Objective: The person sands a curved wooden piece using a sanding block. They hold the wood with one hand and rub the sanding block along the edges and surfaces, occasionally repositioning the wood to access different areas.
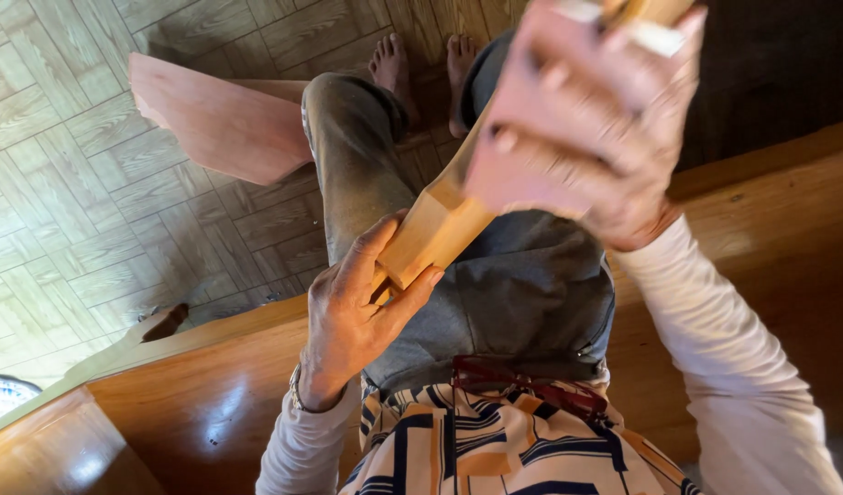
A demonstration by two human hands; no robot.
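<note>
In both hands, smooth squared wooden stick (437, 225).

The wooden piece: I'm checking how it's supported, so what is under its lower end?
The left hand cups the wooden piece from below; the grey trousers lie beneath. Its upper end is covered by the right hand.

Your left hand (362, 307) pinches the low end of a wooden piece (435, 225), while your right hand (582, 128) wraps pinkish sandpaper (522, 119) around it higher up.
</note>
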